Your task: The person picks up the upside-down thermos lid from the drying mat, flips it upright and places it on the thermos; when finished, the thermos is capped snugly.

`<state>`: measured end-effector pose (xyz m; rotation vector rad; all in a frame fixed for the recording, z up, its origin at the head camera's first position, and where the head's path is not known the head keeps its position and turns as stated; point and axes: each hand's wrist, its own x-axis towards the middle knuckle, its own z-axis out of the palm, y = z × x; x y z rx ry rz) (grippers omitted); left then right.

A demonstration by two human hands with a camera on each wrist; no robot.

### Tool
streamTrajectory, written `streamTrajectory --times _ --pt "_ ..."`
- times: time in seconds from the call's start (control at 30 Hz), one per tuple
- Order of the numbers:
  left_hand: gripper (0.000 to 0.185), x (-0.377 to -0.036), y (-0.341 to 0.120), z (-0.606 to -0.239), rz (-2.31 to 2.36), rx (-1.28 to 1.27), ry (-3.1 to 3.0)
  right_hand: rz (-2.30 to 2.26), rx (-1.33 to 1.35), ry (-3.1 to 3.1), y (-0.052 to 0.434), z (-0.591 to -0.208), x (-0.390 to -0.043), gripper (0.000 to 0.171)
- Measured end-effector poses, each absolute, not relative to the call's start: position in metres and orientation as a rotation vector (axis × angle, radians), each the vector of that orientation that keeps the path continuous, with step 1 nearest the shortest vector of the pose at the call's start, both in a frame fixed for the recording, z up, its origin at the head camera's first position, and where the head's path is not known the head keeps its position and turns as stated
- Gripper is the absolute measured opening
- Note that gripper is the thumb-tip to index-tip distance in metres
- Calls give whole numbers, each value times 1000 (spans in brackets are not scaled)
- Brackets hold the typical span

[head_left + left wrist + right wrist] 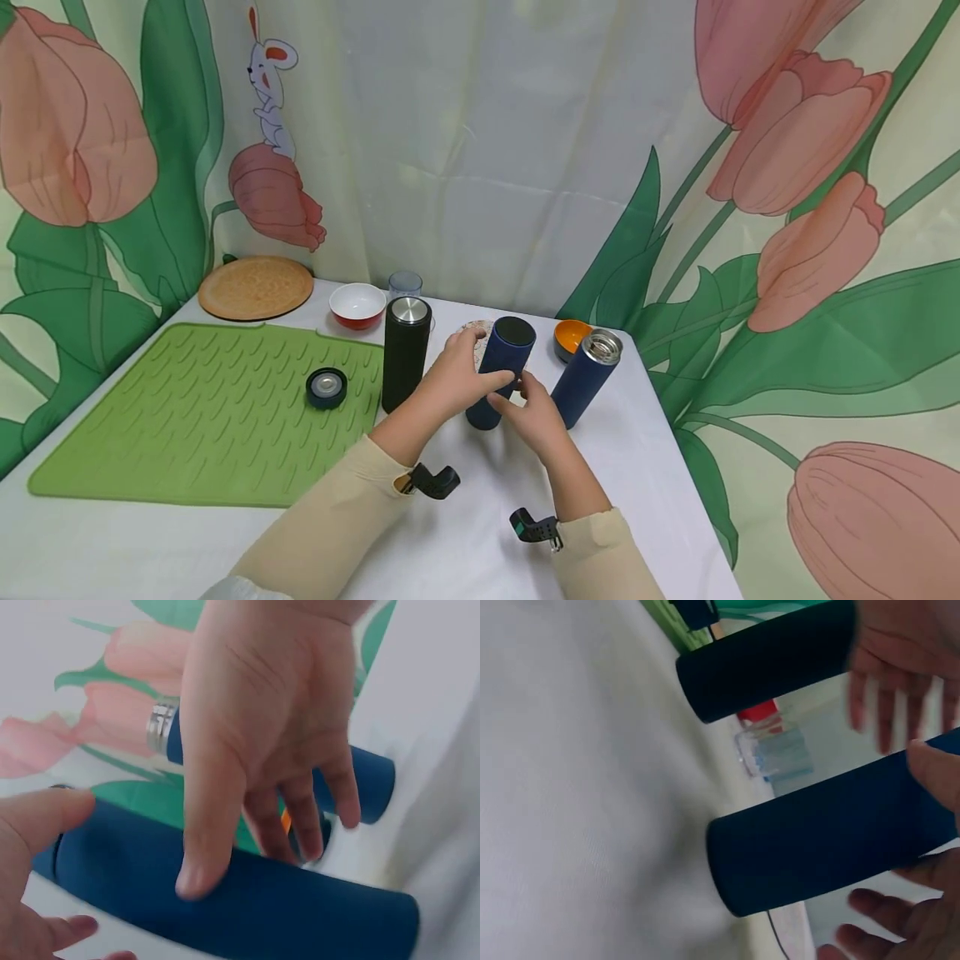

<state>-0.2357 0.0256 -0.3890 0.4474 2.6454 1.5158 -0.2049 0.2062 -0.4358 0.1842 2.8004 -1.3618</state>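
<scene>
A dark blue thermos (498,358) with a black lid stands in the middle between both hands. My left hand (455,375) is spread beside its upper part, thumb across the front and fingers behind. My right hand (534,415) is on the other side, its thumb (202,866) against the thermos and its loosely straight fingers (870,922) spread out. Behind the right hand, a second blue thermos (587,379) is lidless, with its steel mouth showing. A black thermos (407,354) with a steel-topped lid stands left of the hands.
A green drying mat (202,417) covers the table's left, with a black lid (326,388) on it. Along the back are a round wooden board (256,287), a red-and-white bowl (357,305), a clear glass (405,283), a patterned plate partly hidden, and an orange bowl (572,337).
</scene>
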Motion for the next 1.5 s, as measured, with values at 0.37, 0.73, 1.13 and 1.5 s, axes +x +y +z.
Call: streamTrajectory --times 0.37,0.73,1.13,1.5 --pt "33 -200 -49 -413 1393 459 2679 -1127 257 2838 217 -419 -166 53" --pt "56 -226 -147 -422 1219 261 3043 -1136 207 2870 221 -400 -125 44" --pt "100 -253 -185 -454 588 41 2996 -1184 133 2878 217 -392 -113 41" --pt "91 -257 -184 -470 560 38 3054 -1163 166 2867 220 -406 -119 40"
